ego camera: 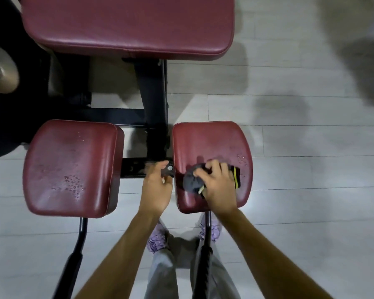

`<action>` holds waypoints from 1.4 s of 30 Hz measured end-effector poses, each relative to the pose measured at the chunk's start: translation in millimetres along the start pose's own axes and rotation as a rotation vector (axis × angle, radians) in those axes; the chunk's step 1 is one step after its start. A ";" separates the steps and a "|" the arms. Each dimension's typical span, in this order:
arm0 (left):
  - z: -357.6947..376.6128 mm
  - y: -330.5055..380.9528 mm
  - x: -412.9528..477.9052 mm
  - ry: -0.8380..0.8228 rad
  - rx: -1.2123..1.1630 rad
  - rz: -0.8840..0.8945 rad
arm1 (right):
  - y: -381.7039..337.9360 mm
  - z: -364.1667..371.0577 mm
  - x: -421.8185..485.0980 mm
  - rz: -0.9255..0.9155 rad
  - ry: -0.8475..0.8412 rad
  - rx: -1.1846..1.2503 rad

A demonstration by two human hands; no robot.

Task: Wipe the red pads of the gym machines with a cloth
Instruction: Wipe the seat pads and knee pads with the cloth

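Two small red pads sit side by side below a large red pad (127,24). My right hand (219,187) presses a dark grey cloth (192,182) with a yellow stripe onto the lower part of the right pad (209,141). Water droplets show near that pad's right edge. My left hand (157,186) rests between the two pads, its fingers curled on the black metal bar (134,168) and a bolt beside the right pad. The left pad (71,167) lies untouched, with droplets on its lower middle.
The machine's black frame (153,89) runs up between the pads to the large pad. Two black padded handles (73,260) stick out toward me. My legs and purple shoes (157,239) stand on the pale plank floor (300,190). A beige curved part (2,78) sits far left.
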State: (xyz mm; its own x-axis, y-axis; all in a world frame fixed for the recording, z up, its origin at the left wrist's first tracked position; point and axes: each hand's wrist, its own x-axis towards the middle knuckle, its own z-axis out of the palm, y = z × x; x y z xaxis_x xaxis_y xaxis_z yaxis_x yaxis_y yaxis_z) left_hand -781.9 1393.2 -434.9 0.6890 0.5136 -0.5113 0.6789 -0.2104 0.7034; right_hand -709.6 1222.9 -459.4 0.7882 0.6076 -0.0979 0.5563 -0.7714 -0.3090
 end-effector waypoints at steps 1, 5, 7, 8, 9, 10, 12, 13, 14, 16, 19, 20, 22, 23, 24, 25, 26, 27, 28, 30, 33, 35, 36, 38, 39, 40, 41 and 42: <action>2.7 0.8 2.0 -0.008 0.014 0.007 | 4.5 -1.6 26.9 0.035 0.044 -0.017; 14.0 6.3 8.7 -0.084 0.047 0.023 | 13.9 -9.3 110.2 0.203 0.109 -0.070; 20.0 10.2 13.0 -0.088 0.093 0.045 | 12.8 -10.9 107.2 0.213 0.100 -0.074; 23.0 12.0 15.1 -0.072 0.130 0.056 | 13.1 -11.1 91.9 0.196 0.084 -0.067; 25.0 13.1 15.9 -0.050 0.175 0.063 | 13.3 -8.9 68.2 0.167 0.064 -0.052; 26.4 14.5 15.6 -0.035 0.226 0.066 | 14.0 -5.6 38.3 0.143 0.045 -0.031; 27.9 17.8 13.7 -0.027 0.300 0.047 | 19.3 1.8 -29.3 0.114 -0.016 0.003; 27.8 18.6 12.4 -0.028 0.315 0.027 | 23.4 4.4 -58.0 0.088 -0.041 0.007; 27.4 18.4 10.7 -0.028 0.319 0.003 | 28.2 6.7 -77.9 0.049 -0.061 0.002; 27.1 19.0 8.9 -0.019 0.311 -0.044 | 41.2 8.6 -81.4 -0.080 -0.072 -0.028; 29.4 22.7 10.4 0.014 0.316 -0.059 | 53.7 -0.4 -19.3 -0.207 -0.020 -0.053; 30.6 24.0 11.2 0.025 0.325 -0.066 | 56.0 -3.4 10.4 -0.177 0.002 -0.048; 32.9 26.3 12.1 0.045 0.343 -0.092 | 54.9 -11.3 72.3 -0.043 0.025 -0.042; 33.7 26.7 11.9 0.050 0.349 -0.102 | 52.0 -16.2 100.6 0.017 0.024 -0.056; 33.9 27.0 11.4 0.053 0.355 -0.107 | 49.4 -20.1 124.4 0.050 0.016 -0.071; 33.4 27.3 11.5 0.055 0.363 -0.113 | 47.2 -22.8 141.6 0.064 0.002 -0.073; 33.0 27.4 12.2 0.056 0.371 -0.119 | 45.7 -24.8 150.2 0.076 -0.016 -0.067; 32.4 27.9 13.1 0.055 0.375 -0.127 | 44.9 -25.8 148.6 0.084 -0.024 -0.062; 31.9 28.8 13.4 0.053 0.373 -0.137 | 44.9 -27.0 138.4 0.087 -0.024 -0.055; 31.0 31.5 12.4 0.048 0.363 -0.154 | 46.0 -23.8 91.4 0.085 -0.056 -0.028; 31.1 33.9 11.2 0.054 0.342 -0.168 | 53.2 -8.0 -11.7 0.069 -0.066 0.001; 32.2 33.3 11.7 0.055 0.342 -0.177 | 60.0 -2.1 -70.0 0.013 -0.095 -0.016; 32.9 32.7 12.2 0.053 0.348 -0.178 | 64.4 -1.1 -85.9 -0.038 -0.107 -0.050; 34.1 31.6 12.6 0.051 0.355 -0.180 | 75.2 -2.6 -86.4 -0.129 -0.105 -0.092; 34.4 30.6 13.0 0.053 0.356 -0.177 | 79.0 -3.6 -73.6 -0.155 -0.092 -0.084; 34.5 30.0 13.4 0.054 0.355 -0.173 | 80.6 -5.5 -56.0 -0.161 -0.075 -0.069; 34.5 29.5 14.1 0.056 0.355 -0.170 | 80.7 -8.2 -35.0 -0.143 -0.053 -0.063; 34.7 28.7 14.9 0.060 0.356 -0.168 | 80.8 -10.4 -10.4 -0.105 -0.020 -0.061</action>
State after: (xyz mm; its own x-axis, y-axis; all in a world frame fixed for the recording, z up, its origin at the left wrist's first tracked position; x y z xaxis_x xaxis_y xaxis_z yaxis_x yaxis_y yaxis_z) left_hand -743.3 1365.8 -439.4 0.5522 0.6107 -0.5675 0.8335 -0.3893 0.3921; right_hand -670.1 1152.3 -473.5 0.7197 0.6888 -0.0875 0.6508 -0.7131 -0.2607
